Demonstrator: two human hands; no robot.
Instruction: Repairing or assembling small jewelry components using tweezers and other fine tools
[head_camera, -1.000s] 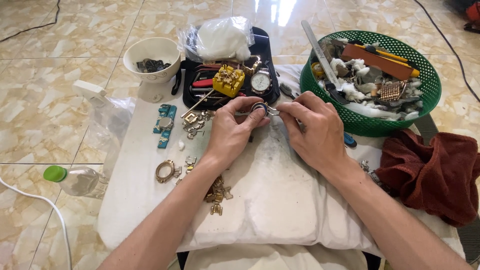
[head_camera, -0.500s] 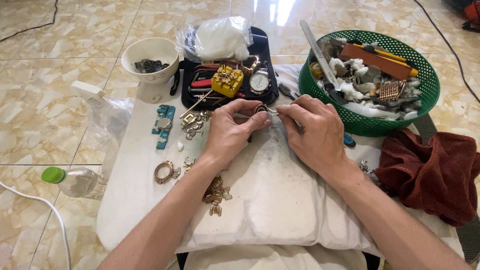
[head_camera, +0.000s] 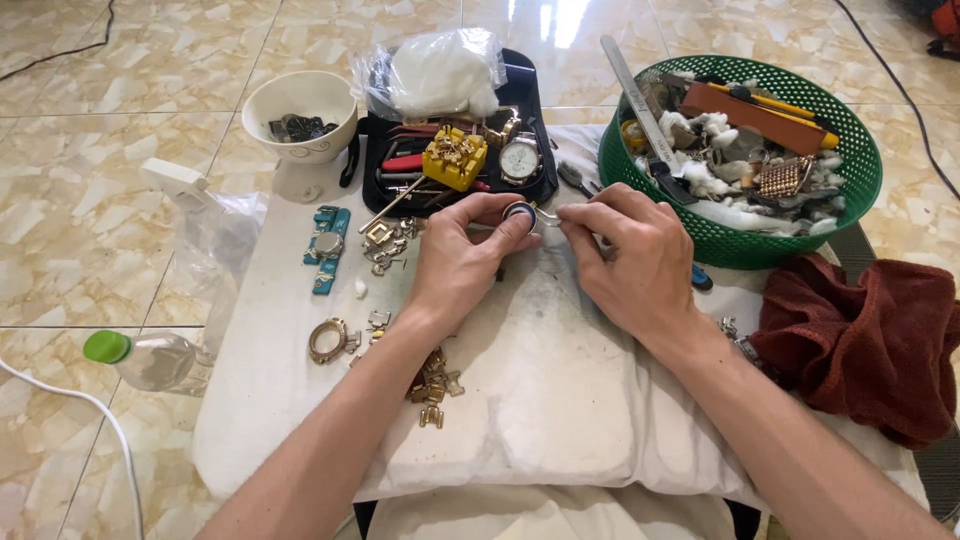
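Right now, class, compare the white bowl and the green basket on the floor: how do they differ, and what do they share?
The white bowl is small, smooth and solid-walled; the green basket is far wider, with perforated mesh walls. The bowl holds a few dark small parts; the basket is heaped with tools, a ruler and white wadding. Both are round, open-topped and sit beyond the pillow.

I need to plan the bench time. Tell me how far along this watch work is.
Done, it seems: a gold case ring, loose links and a teal strap lie stripped on the pillow. In hand: the left hand pinches a small round watch part while the right hand works at its edge. Left: a whole watch waits in the black tray.
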